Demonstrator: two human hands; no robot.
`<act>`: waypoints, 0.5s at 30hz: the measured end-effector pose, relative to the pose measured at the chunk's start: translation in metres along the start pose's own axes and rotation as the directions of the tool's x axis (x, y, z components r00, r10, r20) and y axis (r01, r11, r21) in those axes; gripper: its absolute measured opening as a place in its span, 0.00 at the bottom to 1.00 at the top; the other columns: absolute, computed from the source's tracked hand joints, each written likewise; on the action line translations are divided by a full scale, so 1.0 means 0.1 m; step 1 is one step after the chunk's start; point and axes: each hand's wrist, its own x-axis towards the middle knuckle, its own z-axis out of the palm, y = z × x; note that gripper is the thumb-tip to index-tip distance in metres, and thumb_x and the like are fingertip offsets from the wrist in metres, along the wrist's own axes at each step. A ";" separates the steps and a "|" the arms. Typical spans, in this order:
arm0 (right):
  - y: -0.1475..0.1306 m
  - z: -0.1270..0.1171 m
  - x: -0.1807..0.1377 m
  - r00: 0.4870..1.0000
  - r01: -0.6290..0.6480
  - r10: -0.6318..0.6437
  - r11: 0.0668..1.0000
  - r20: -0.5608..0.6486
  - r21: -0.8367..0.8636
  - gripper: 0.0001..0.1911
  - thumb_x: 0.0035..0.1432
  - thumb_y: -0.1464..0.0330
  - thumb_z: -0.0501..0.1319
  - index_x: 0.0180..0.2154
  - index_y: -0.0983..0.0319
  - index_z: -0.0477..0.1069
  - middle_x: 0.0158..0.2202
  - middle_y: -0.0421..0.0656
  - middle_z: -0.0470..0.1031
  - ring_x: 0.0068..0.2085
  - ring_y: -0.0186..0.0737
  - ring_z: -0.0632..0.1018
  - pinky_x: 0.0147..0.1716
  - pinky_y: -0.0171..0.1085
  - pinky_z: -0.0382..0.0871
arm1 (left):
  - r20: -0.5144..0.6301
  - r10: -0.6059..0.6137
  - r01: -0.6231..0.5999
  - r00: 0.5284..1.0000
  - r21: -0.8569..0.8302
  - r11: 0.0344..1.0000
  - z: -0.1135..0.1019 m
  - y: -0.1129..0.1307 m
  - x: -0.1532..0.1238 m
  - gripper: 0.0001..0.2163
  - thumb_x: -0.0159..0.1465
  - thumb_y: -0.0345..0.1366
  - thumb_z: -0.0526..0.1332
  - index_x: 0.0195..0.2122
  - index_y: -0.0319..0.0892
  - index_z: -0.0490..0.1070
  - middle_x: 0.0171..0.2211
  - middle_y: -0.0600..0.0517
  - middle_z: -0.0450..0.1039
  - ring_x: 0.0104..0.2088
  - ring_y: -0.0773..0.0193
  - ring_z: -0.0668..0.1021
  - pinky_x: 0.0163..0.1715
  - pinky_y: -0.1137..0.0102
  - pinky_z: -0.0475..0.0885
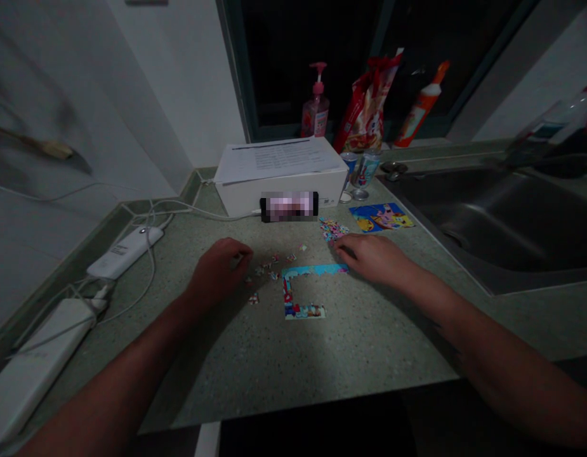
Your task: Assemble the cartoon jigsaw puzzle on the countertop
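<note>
Pointing rightward, crosswise blue puzzle strip (316, 270)

**Left grip (221, 266) and right grip (373, 256) face each other, well apart**

The bare left forearm (145, 358) rises from below-left of its grip, fingers (233, 245) curled toward the thumb. The bare right forearm (457, 317) comes from below-right of its grip, fingers pointing left, thumb (349, 259) beneath. Whether the 2 sets of fingertips pinch anything is too small to tell.

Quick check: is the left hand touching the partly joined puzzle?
Apart. The head view shows countertop and a few loose pieces between the left hand and the left edge of the partly joined puzzle.
</note>
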 end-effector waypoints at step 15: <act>-0.01 0.03 0.01 0.999 0.004 -0.003 1.000 -0.037 0.016 0.15 0.71 0.67 0.53 0.45 0.57 0.79 0.47 0.49 0.84 0.43 0.50 0.83 0.41 0.45 0.73 | 0.164 -0.014 0.008 0.986 0.038 0.999 0.08 -0.01 0.00 0.08 0.69 0.35 0.59 0.38 0.43 0.78 0.39 0.46 0.77 0.42 0.52 0.78 0.46 0.56 0.73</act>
